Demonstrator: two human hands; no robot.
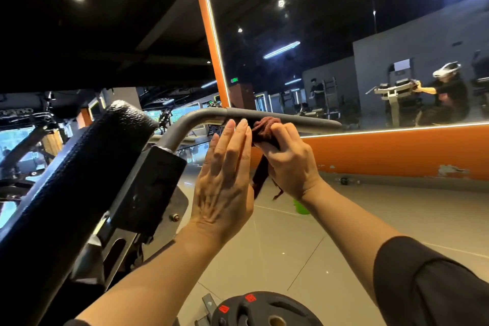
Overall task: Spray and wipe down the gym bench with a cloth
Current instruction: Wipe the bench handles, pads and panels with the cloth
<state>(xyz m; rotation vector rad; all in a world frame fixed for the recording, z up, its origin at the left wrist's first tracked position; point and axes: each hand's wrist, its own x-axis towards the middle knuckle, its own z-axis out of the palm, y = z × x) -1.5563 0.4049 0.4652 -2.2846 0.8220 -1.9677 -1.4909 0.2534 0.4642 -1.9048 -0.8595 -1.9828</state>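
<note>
A grey metal handle bar [304, 120] of the gym bench machine runs from the centre to the right. My right hand [289, 161] grips a dark red cloth [266, 127] wrapped round that bar, with a strip of cloth hanging below. Just left of it, my left hand [225, 174] is raised with straight fingers, its fingertips at the bar beside the cloth. The black padded bench rest [79, 167] slants up on the left. No spray bottle is clearly in view.
A black weight plate [267, 309] with red labels lies at the bottom. A green object [301, 208] sits on the tiled floor behind my right wrist. An orange-framed mirror [344, 61] fills the wall ahead. More gym machines stand far left.
</note>
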